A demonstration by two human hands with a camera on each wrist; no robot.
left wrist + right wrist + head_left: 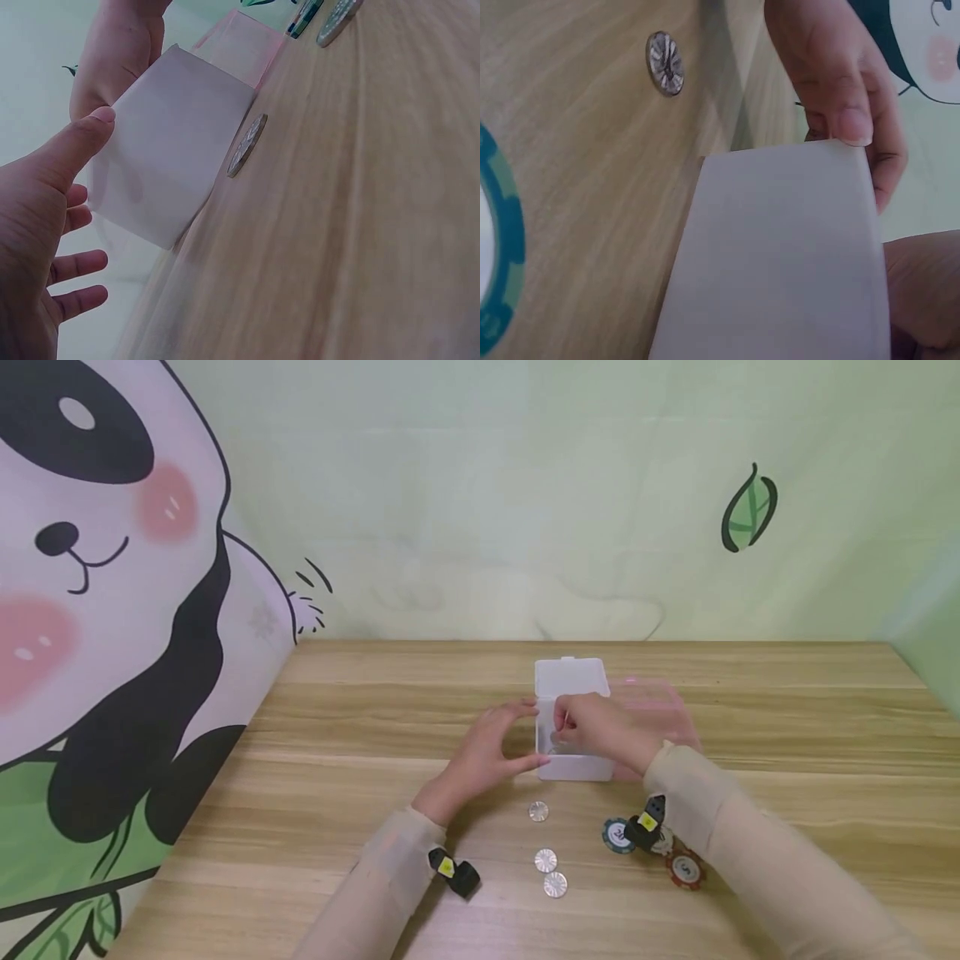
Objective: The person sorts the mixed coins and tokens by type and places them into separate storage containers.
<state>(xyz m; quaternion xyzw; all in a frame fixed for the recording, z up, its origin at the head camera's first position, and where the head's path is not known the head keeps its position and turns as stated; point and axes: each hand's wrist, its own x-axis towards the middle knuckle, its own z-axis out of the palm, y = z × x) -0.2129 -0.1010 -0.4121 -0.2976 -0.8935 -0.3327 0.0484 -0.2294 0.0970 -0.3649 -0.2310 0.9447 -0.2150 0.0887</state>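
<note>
Nearest me, two silver coins lie side by side on the table, with a third coin farther off, near the box. To their right I see a red chip, a blue chip and a pale chip between them, partly hidden by the black wrist camera. Beyond the coins sits the white box, its long axis with the raised lid running near to far, the lid's tab pointing far. My left hand grips the box's left side, thumb on the near corner. My right hand reaches inside with curled fingers, blocking my view; I can't tell whether they pinch anything. Just right stands a pink box, partly behind that hand. Farthest is a panda-printed backdrop.
</note>
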